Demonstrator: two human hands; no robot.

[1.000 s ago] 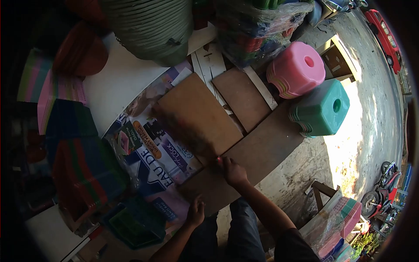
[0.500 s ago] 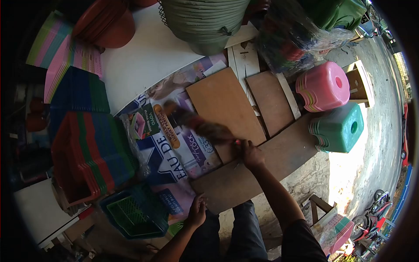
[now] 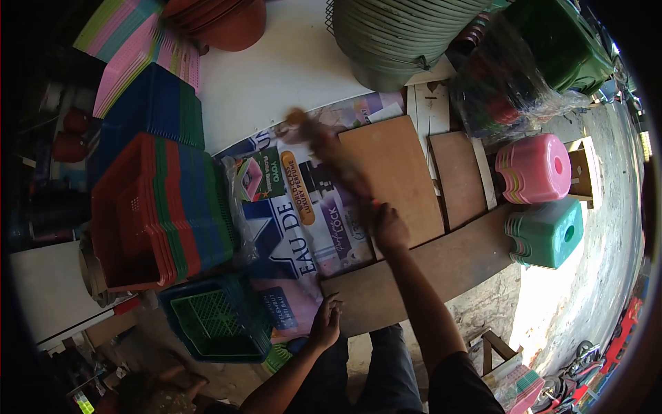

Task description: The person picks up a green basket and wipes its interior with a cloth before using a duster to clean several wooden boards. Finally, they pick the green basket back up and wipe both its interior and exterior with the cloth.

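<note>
A blurred brush [image 3: 331,159] is gripped by the clenched right hand [image 3: 390,229] over the banner [image 3: 303,221], the left hand [image 3: 325,323] is pressed open-fingered on the plank [image 3: 441,265], beside stacked baskets [image 3: 155,207].

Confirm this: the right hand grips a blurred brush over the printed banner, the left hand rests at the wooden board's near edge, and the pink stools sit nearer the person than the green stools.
One point is wrong. In the head view the green stools sit nearer the person than the pink stools. The rest holds: the right hand grips the blurred brush over the printed banner, and the left hand rests at the wooden board's near edge.
</note>
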